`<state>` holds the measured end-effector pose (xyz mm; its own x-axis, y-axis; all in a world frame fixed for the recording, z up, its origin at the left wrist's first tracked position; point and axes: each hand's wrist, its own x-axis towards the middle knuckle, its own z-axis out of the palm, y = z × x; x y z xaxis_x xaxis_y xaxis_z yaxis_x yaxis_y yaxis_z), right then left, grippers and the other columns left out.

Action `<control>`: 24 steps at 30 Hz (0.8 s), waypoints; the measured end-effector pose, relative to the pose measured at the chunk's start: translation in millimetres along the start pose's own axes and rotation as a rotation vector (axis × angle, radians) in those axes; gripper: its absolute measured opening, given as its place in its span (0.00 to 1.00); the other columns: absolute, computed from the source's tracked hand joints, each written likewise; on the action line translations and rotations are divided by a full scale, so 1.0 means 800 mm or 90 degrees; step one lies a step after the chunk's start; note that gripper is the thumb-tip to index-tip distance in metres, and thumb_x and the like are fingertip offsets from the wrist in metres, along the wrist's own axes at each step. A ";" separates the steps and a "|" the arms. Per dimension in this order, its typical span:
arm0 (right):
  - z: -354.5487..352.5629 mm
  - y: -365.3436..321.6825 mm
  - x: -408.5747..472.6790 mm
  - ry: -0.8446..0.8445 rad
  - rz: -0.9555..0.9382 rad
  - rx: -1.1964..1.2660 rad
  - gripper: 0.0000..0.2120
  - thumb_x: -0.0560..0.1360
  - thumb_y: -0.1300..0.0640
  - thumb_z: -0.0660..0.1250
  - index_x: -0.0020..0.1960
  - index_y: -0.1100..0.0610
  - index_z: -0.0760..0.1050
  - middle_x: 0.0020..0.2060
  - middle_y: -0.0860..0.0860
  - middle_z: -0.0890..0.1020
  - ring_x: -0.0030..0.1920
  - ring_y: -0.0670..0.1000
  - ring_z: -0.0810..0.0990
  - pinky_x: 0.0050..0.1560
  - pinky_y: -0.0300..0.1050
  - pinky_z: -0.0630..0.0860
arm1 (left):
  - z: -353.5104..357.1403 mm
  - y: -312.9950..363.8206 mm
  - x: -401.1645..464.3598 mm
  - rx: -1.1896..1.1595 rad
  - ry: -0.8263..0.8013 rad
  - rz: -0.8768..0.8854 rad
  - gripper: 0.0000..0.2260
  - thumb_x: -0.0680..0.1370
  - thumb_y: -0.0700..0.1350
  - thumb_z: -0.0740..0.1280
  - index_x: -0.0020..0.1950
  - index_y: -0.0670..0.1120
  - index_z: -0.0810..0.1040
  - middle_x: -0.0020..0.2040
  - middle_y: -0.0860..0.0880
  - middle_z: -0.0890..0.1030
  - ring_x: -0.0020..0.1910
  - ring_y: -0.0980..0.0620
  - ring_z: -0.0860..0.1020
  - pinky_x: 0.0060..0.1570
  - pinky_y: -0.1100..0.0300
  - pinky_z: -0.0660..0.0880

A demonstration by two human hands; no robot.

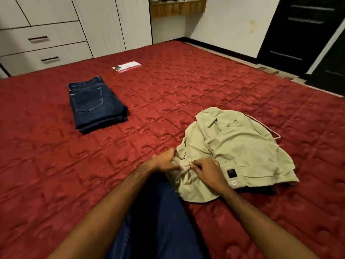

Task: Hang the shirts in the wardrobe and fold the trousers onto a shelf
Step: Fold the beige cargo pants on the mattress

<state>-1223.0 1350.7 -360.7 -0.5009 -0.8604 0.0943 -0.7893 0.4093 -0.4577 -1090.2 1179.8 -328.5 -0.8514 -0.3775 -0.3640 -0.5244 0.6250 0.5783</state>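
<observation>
A crumpled beige garment (240,146) with a button and a dark label lies on the red quilted bed (168,94), right of centre. My left hand (165,161) and my right hand (208,171) both pinch a bunched part of its near edge, close together. A pair of dark blue jeans (95,104) lies folded flat on the bed to the left. Another dark blue garment (158,217) lies under my forearms at the near edge. A thin pink hanger wire (274,134) peeks out behind the beige garment.
White wardrobe doors (112,21) and drawers (43,45) stand behind the bed on the left. A small white-and-red packet (127,66) lies on the far part of the bed. A dark door (298,28) stands at the right, a wooden shelf (177,6) on the back wall.
</observation>
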 end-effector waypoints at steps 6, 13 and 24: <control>-0.015 -0.043 0.027 0.025 0.068 0.683 0.08 0.75 0.54 0.66 0.39 0.55 0.78 0.36 0.53 0.79 0.40 0.51 0.75 0.47 0.49 0.72 | -0.023 0.011 -0.025 -0.320 0.031 0.073 0.35 0.80 0.45 0.70 0.80 0.52 0.52 0.65 0.47 0.76 0.54 0.58 0.79 0.51 0.65 0.75; -0.100 -0.192 0.091 -0.071 -0.126 1.001 0.07 0.77 0.61 0.61 0.53 0.62 0.74 0.49 0.59 0.78 0.51 0.55 0.76 0.55 0.47 0.74 | -0.089 0.030 -0.059 -0.635 0.347 0.161 0.16 0.74 0.40 0.70 0.62 0.44 0.78 0.52 0.52 0.85 0.54 0.52 0.81 0.53 0.59 0.78; -0.051 -0.182 0.082 -0.177 -0.264 0.169 0.47 0.65 0.34 0.73 0.77 0.49 0.60 0.75 0.47 0.63 0.75 0.47 0.61 0.77 0.58 0.55 | -0.216 -0.113 -0.177 -0.816 0.969 0.064 0.07 0.77 0.42 0.73 0.53 0.45 0.78 0.51 0.46 0.83 0.47 0.52 0.81 0.53 0.49 0.77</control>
<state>-1155.1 1247.0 -251.9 -0.0270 -0.9952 0.0944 -0.7653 -0.0402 -0.6424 -923.4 1058.8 -203.3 0.1833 -0.9774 0.1058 0.4070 0.1734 0.8968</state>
